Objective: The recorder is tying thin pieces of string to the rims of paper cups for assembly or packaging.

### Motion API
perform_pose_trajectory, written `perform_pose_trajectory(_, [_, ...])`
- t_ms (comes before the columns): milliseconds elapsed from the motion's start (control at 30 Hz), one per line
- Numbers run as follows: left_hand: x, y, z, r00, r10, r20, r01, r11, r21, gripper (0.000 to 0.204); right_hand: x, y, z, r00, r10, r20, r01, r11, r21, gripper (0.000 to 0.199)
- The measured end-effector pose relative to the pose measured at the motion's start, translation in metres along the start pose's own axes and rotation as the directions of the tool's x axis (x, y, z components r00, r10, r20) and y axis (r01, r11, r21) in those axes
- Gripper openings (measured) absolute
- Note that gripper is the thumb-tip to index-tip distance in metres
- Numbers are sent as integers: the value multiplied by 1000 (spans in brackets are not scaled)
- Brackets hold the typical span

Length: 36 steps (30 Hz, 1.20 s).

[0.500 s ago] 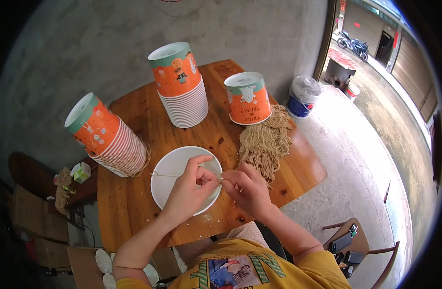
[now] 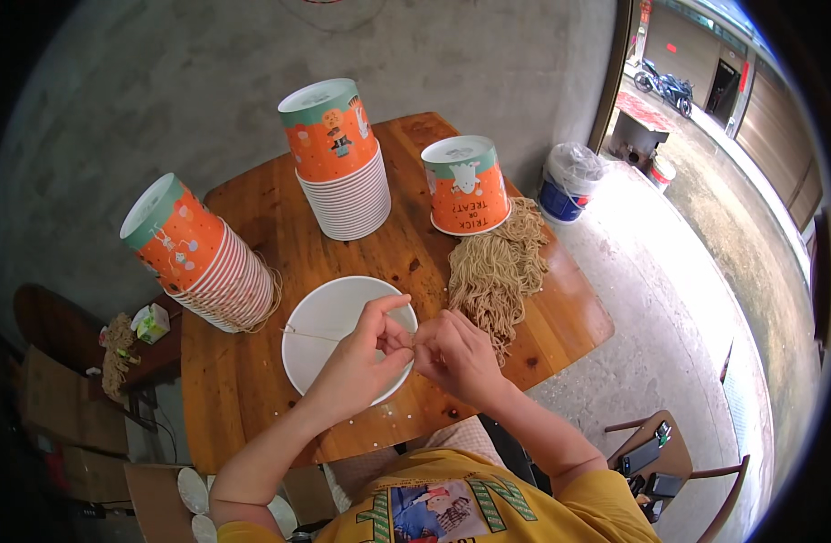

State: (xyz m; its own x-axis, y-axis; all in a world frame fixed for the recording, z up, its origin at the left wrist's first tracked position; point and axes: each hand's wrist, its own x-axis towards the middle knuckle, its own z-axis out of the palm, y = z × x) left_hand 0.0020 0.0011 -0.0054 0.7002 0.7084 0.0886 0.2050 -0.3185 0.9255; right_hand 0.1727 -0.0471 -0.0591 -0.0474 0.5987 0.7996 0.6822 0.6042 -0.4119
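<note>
Head view: thin strand (image 2: 311, 335) pinched between left hand (image 2: 366, 357) and right hand (image 2: 452, 353), fingertips together, over white bowl (image 2: 329, 312); strand judged liable to snap if overtensioned

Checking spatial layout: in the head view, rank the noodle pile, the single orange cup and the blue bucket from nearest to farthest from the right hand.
From the right hand:
1. Noodle pile, just beyond it on the table.
2. Single orange cup, behind the noodles.
3. Blue bucket, on the floor, off the table's far right.
</note>
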Motion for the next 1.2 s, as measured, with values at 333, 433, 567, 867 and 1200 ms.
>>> perform_pose_trajectory(333, [-2,-4,1,1000,-5,-3,5,995,100,35,-14,-10,-2,860,470,200,-510,763,399,18])
perform_pose_trajectory(433, [-2,-4,1,992,125,-21,-116,961,251,19,-18,-13,-3,720,596,356,-672,469,573,9])
perform_pose_trajectory(567, [0,3,2,977,214,-23,-186,894,407,6,-23,-9,-4,710,582,396,-677,407,613,8])
perform_pose_trajectory(867, [0,1,1,980,198,-32,-172,911,375,5,-26,-14,-3,746,533,400,-637,395,662,7])
perform_pose_trajectory(1200, [-2,3,-1,996,91,-23,-80,952,296,5,-28,-14,-7,881,403,246,-472,741,477,13])
